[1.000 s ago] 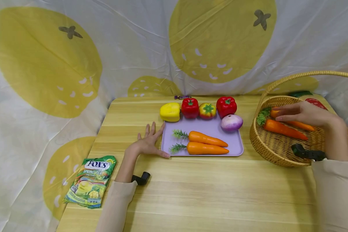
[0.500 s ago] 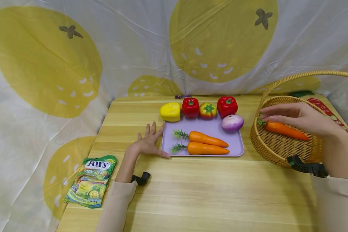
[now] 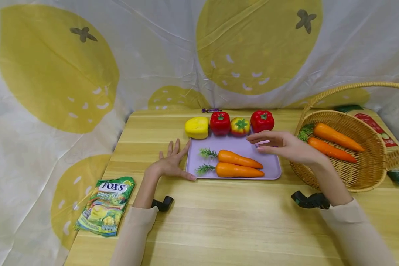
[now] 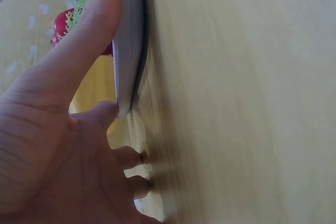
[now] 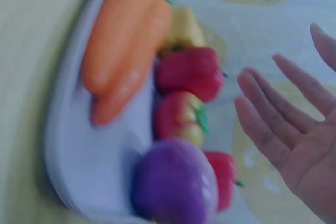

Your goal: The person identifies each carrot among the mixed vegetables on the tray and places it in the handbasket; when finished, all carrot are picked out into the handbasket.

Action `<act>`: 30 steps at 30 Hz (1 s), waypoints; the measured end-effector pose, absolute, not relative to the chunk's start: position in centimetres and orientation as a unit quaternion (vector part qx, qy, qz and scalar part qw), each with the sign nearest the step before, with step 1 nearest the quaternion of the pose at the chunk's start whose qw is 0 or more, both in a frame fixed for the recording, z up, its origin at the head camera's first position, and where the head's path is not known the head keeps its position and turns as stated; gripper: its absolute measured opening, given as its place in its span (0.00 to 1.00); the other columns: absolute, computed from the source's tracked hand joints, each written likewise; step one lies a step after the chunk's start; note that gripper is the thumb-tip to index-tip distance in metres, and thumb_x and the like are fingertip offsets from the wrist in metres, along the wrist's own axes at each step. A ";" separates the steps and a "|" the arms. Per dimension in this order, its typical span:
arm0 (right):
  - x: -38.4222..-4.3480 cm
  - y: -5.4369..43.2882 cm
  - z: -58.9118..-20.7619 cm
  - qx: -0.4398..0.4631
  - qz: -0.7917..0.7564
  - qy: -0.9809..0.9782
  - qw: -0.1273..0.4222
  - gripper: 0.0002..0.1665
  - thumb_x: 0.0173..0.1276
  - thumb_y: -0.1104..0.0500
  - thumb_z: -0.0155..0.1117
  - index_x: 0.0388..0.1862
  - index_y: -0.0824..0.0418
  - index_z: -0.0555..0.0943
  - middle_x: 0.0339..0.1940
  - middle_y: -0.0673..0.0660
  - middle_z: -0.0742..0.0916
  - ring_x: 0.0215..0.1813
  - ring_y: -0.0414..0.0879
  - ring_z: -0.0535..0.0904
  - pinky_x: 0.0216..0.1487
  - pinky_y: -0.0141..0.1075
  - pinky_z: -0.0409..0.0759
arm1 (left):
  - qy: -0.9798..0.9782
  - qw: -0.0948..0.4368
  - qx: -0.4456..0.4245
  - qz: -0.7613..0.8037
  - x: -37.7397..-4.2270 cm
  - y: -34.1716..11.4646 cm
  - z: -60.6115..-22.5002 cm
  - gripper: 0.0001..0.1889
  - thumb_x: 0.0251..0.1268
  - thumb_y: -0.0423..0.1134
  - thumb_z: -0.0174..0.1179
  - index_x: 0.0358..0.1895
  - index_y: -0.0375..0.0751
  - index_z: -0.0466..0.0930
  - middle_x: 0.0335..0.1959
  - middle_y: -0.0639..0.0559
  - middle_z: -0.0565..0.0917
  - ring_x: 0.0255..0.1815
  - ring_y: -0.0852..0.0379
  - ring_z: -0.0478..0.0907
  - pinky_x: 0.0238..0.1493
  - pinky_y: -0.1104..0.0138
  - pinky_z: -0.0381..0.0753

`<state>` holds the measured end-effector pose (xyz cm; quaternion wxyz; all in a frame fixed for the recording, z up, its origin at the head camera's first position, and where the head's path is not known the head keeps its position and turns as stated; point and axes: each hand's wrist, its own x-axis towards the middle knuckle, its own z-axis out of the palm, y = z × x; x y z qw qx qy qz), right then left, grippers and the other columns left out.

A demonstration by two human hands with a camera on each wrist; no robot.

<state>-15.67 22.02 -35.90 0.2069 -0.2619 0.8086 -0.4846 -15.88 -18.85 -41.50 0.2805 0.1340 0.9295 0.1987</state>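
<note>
My left hand is spread flat at the left end of a lilac tray. Its thumb and index finger touch the tray's edge. Two toy carrots lie side by side on the tray, leafy ends to the left. Over the tray's right side, my right hand hovers with fingers extended and nothing held. It mostly covers a purple onion in the head view. Along the tray's back edge stand a yellow pepper, a red pepper, a red-yellow fruit and another red pepper.
A wicker basket with a tall handle stands at the right, holding two more carrots. Behind it lies a bag with a red label. A green Fox's candy bag lies at the left, and a small purple wrapped sweet at the back.
My right hand has left the basket and moved left over the tray, carrying nothing. Both carrots in the basket are now uncovered. The left hand has stayed at the tray's edge.
</note>
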 end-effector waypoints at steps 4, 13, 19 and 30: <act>-16.2 20.1 -37.4 -0.279 -0.481 0.806 0.201 0.26 0.78 0.55 0.64 0.72 0.54 0.76 0.73 0.60 0.79 0.74 0.64 0.74 0.71 0.42 0.79 | 0.930 0.280 0.138 0.193 -15.9 -18.7 -41.4 0.73 0.49 0.68 0.76 0.85 0.60 0.25 0.83 0.37 0.18 0.83 0.34 0.13 0.74 0.25 0.23; -16.7 17.1 -39.5 -0.269 -0.477 0.815 0.190 0.27 0.79 0.53 0.61 0.75 0.55 0.74 0.74 0.62 0.78 0.75 0.65 0.72 0.76 0.62 0.68 | 0.933 0.278 0.137 0.183 -16.0 -18.7 -41.2 0.72 0.49 0.69 0.75 0.85 0.62 0.24 0.83 0.37 0.18 0.84 0.34 0.14 0.75 0.25 0.25; -17.1 16.0 -40.3 -0.262 -0.490 0.807 0.199 0.29 0.79 0.52 0.62 0.75 0.57 0.74 0.74 0.60 0.80 0.76 0.62 0.73 0.77 0.60 0.69 | 0.933 0.281 0.135 0.180 -15.9 -18.7 -41.3 0.72 0.49 0.68 0.75 0.84 0.62 0.24 0.83 0.38 0.18 0.84 0.35 0.14 0.75 0.25 0.25; -17.7 14.7 -41.5 -0.279 -0.482 0.802 0.216 0.27 0.75 0.61 0.65 0.71 0.62 0.77 0.69 0.61 0.83 0.73 0.60 0.77 0.76 0.58 0.70 | 0.933 0.281 0.135 0.177 -16.0 -18.7 -41.2 0.72 0.49 0.69 0.75 0.84 0.62 0.24 0.83 0.38 0.18 0.84 0.35 0.13 0.76 0.26 0.25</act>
